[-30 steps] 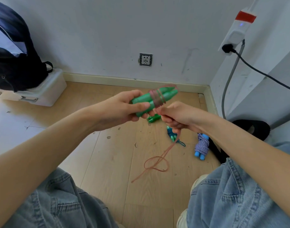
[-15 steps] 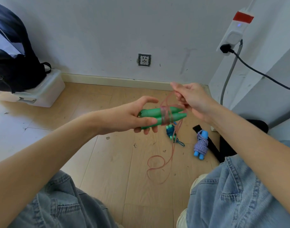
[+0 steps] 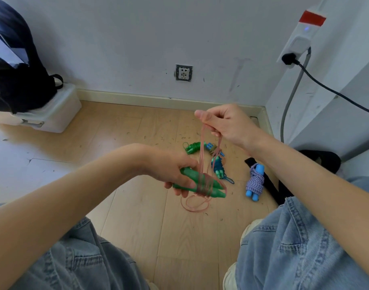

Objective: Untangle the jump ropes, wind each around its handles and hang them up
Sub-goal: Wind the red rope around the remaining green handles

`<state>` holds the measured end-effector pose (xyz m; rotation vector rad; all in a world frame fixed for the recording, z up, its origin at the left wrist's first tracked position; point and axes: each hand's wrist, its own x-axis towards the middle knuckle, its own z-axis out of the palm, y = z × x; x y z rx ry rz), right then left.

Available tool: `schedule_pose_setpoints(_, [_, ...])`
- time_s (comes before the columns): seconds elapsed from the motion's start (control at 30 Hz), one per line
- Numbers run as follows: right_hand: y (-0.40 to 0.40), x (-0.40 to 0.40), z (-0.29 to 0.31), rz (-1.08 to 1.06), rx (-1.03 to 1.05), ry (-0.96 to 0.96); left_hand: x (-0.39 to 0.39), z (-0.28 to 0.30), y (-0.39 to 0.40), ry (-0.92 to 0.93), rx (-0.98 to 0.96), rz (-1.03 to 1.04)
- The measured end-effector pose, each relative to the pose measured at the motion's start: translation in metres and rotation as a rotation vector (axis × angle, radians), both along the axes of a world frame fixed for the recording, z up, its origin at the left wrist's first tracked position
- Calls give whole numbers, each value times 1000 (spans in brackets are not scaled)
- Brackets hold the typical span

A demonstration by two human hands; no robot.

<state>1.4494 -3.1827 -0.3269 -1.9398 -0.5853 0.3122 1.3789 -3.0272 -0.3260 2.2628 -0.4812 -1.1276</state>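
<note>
1. I see the wooden floor (image 3: 137, 216) filling most of the view, meeting a white wall (image 3: 137, 38) with a socket (image 3: 183, 72) set low in it.
2. My denim-clad knees (image 3: 304, 248) frame the bottom of the view, and a black bag (image 3: 16, 80) sits on a white plastic box (image 3: 53, 114) at the far left.
3. My left hand (image 3: 171, 170) is closed around a pair of green handles (image 3: 200, 184), held side by side and pointing to the right and slightly down, above the floor.
4. My right hand (image 3: 225, 122) is raised higher and farther out, fingers (image 3: 202, 116) pinched shut on the pink rope (image 3: 202, 147).
5. The pink rope runs in several strands from my right hand down to the handles, where a band of turns is already wrapped around both near their tips; a loose loop hangs below the handles.
6. On the floor beyond my hands lie three wound ropes: a blue-handled one (image 3: 255, 181) with blue-and-white striped cord, a teal one (image 3: 218, 166) beside it, and a green one (image 3: 193, 147) farther back, partly behind the pink strands.
7. A white power strip (image 3: 300, 38) hangs on the right wall with a black plug (image 3: 289, 59) and cable in it.
</note>
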Motion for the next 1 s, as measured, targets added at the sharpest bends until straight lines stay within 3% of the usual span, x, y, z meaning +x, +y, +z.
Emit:
schedule_pose_setpoints(0.13, [-6, 3, -3, -120, -97, -29, 2, 4, 2, -3, 3, -6])
schedule_pose_setpoints(0.33, [-15, 3, -3, -168, -127, 9, -3, 30, 16, -73, -225, 14])
schedule_pose_setpoints(0.53, [-21, 3, 2, -25, -180, 266, -5, 46, 32, -370, -358, 205])
schedule_pose_setpoints(0.63, [-20, 1, 3, 38, -166, 350, -4, 43, 31, -425, -429, 292])
schedule_pose_setpoints(0.73, [-14, -5, 0, 155, -140, 409, -5, 39, 23, -363, -593, 355])
schedule_pose_setpoints(0.83, [-9, -12, -4, 235, -79, 512, 2, 36, 22, -220, -792, 554])
schedule_pose_setpoints(1.0, [-7, -15, -8, 98, 330, 717, 18, 30, 35, -97, -924, 907])
